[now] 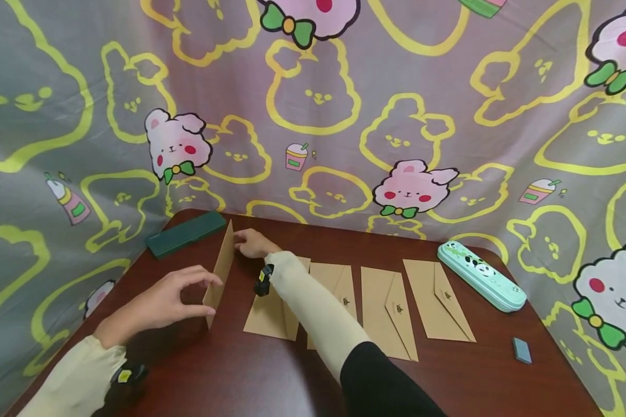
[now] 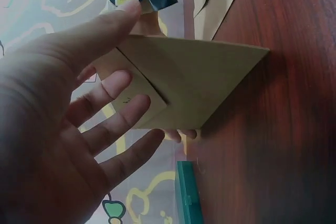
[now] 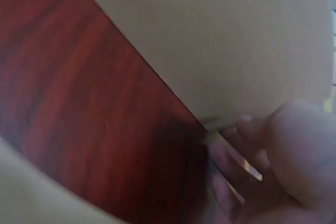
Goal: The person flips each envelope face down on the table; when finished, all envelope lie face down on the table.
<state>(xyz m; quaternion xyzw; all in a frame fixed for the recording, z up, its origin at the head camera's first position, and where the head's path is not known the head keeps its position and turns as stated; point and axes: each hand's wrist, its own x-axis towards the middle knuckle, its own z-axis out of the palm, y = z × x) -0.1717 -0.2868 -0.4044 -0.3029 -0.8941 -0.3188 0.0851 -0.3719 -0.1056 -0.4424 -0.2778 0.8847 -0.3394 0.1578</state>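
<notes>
The right hand pinches the far end of an upright kraft envelope at the table's left; the left hand spreads loosely by its near end — contact unclear. Rightward lie four flat envelopes — then a mint panda pencil case.

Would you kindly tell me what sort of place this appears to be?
Probably a small tabletop workspace, perhaps in a home or a screened-off room: a dark wood-look table stands by hanging cartoon-print fabric, with brown envelopes and a panda-print case on it.
</notes>
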